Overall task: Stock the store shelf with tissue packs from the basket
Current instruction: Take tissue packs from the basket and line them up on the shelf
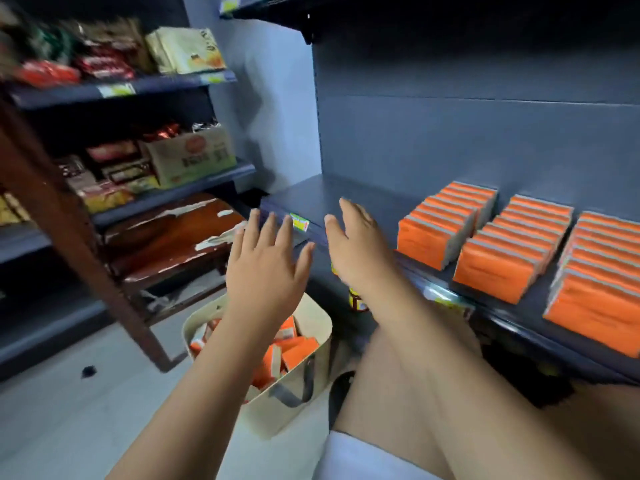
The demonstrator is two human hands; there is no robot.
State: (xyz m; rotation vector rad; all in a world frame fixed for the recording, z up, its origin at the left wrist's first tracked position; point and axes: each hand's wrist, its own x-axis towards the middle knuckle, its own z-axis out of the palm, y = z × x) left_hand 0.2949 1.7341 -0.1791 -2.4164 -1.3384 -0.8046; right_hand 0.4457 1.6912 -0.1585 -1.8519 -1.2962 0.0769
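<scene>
Both hands are held out in front of the shelf [325, 197], and neither holds anything. The left hand [266, 268] is spread flat, palm down, fingers straight and slightly fanned, and it hovers above the far rim of the basket [270, 420]. The right hand [356, 247] is also relaxed and apart from everything, turned edge-on with its fingers straight, near the front lip of the shelf just beside a yellow-green price label [299, 221]. Orange tissue packs [498, 268] stand on the right part of the shelf in three neat rows running front to back, while the left part of the shelf board is bare. The cream basket sits on the pale floor [69, 427] below the left forearm, and loose packs [298, 351] lie jumbled inside it at various angles. A dark jar [358, 301] shows under the shelf edge, partly hidden by the right wrist. To the left, other shelves carry snack packets [104, 64] and a cardboard box [194, 157]; that side is blurred.
</scene>
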